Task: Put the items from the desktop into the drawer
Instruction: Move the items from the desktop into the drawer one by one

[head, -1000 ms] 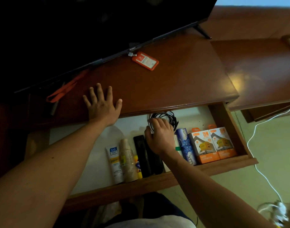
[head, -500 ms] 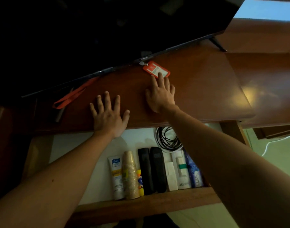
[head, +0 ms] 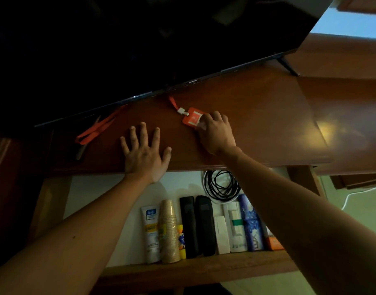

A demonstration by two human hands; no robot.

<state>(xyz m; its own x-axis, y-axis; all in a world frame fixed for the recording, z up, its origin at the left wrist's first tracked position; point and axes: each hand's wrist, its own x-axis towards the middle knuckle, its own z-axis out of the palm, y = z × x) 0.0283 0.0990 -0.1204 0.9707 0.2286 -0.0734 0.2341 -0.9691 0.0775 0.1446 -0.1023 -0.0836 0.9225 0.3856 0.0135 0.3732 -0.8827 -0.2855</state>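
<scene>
Badge holder (head: 191, 119) — the orange card sleeve — lies flat on the desktop (head: 257, 124), just in front of the dark screen (head: 140, 43). Its orange strap (head: 97, 129) runs back under the screen's lower edge and loops out again farther left on the wood. The right hand (head: 217, 133) is on the badge holder's right end, fingers curled down over it so that part of the card is hidden; whether the thumb is tucked beneath the card cannot be told. The left hand (head: 143, 153) rests palm down near the desk's front edge, fingers spread and straight, holding nothing.

Below the desk edge the drawer (head: 204, 267) stands pulled out. Along its front wall, packed side by side, lie a white tube (head: 150, 233), a stack of paper cups (head: 169, 231), two black remotes (head: 196, 225), white boxes (head: 228, 228) and a blue packet (head: 250, 224) — behind them, a coil of black cable (head: 222, 186) sits against the drawer's back.
</scene>
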